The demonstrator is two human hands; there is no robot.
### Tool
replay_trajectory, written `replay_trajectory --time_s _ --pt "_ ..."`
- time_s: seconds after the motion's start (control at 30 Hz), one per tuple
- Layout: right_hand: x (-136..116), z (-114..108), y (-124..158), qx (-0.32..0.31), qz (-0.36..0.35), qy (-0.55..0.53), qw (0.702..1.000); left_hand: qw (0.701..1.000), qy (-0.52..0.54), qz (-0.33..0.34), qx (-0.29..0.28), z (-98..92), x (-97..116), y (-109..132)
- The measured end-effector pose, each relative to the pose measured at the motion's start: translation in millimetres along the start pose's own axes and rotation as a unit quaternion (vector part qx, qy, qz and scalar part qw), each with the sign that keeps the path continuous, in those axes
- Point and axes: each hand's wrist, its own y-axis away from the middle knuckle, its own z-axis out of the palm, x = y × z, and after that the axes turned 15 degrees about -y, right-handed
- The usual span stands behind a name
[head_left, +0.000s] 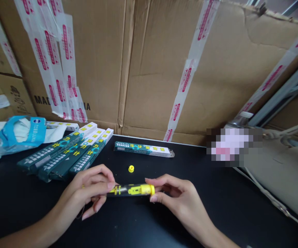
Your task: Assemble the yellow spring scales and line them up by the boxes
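Clear yellow-capped plastic tube point(129, 190) sits in the near middle above the black bench point(223, 199), its grip clamped from both ends by left hand point(88, 189) and right hand point(177, 194). Small round yellow cap point(131, 168) lies loose just beyond. Fingers slipping could drop the tube, and a knock could roll the cap toward the dark green cartons point(66, 155) at far left.

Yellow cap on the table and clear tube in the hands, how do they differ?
The yellow cap sits on the black table, while the clear tube is held between the left hand and right hand. The cap is much shorter than the tube. The cap is solid yellow; the tube is mostly see-through. Both show bright yellow.
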Motion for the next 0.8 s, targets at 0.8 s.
replay_trajectory --time_s 0.8 --pt "-1.3 31.0 -15.6 -0.023 -0.143 -0.083 0.986 0.991 0.126 0.022 0.046 43.4 4.2 -4.8"
